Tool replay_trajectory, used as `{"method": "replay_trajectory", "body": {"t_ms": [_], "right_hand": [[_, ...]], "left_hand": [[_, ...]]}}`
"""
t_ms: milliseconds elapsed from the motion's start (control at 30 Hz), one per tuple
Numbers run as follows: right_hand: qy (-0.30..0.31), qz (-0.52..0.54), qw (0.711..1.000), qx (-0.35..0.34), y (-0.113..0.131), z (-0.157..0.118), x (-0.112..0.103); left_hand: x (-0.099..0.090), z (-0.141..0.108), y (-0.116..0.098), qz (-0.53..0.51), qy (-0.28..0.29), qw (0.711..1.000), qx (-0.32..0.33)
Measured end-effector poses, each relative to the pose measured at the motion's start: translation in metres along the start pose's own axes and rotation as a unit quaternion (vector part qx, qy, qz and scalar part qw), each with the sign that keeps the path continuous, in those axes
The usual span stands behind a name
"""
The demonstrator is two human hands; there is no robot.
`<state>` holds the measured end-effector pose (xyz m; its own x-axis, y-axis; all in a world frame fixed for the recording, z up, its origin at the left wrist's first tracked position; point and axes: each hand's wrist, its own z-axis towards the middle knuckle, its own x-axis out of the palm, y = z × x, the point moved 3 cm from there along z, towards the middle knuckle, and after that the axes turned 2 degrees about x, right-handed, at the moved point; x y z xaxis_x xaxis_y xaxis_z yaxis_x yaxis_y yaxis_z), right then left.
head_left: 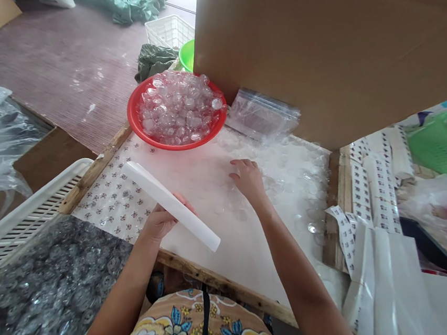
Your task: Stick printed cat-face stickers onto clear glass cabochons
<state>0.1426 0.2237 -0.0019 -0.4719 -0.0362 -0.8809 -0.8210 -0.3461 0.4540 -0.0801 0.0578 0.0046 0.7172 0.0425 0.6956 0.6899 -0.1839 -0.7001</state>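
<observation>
My left hand [159, 223] is closed round a long rolled white sheet [197, 227], which slants across the left part of the work table. My right hand [250, 181] hovers over or rests on a translucent white sheet [234, 258], fingers stretched out and nothing visible in them; contact is hard to tell. Clear round pieces [307, 196] lie on the table to its right. Left of the roll, a sheet printed with small dark figures [113, 199] shows. A red basin [133, 119] heaped with clear round pieces [179, 108] stands at the back left.
A large cardboard box [317, 55] blocks the back. Clear plastic bags [262, 116] lie against it. To the left, a white crate [37, 210] holds many wrapped dark pieces [50, 282]. Printed strips [379, 188] and white rolled sheets [385, 293] lie beyond the wooden edge at right.
</observation>
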Motion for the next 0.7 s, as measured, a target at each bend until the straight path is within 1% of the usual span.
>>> {"method": "replay_trajectory", "body": {"t_ms": [67,133,267,367,433,467,600,700], "right_hand": [[0.028,-0.016,0.999,0.006,-0.008,-0.002,0.001],[0.031,-0.010,0.999,0.014,-0.013,-0.003,0.001],[-0.011,0.022,0.999,0.039,-0.018,-0.005,-0.006],[-0.034,0.067,0.996,0.043,-0.017,-0.012,-0.016],[-0.029,0.105,0.994,0.022,-0.011,-0.022,-0.019],[-0.016,0.120,0.993,-0.001,-0.005,-0.028,-0.019],[0.055,0.132,0.985,-0.098,0.021,-0.057,-0.004],[0.063,0.127,0.984,-0.112,0.029,-0.068,0.005]], "left_hand": [[-0.001,0.001,0.000,-0.003,0.013,1.000,0.001],[-0.001,0.001,0.001,-0.004,0.024,1.000,0.006],[-0.001,-0.001,0.001,0.002,0.012,1.000,0.021],[-0.001,-0.001,0.001,0.008,0.002,1.000,0.012],[-0.002,0.000,0.001,0.007,0.003,1.000,0.006],[-0.002,0.000,0.001,0.005,0.004,1.000,0.004],[-0.001,0.001,0.000,0.004,0.003,1.000,-0.001],[0.000,0.000,0.000,0.005,-0.005,1.000,-0.002]]}}
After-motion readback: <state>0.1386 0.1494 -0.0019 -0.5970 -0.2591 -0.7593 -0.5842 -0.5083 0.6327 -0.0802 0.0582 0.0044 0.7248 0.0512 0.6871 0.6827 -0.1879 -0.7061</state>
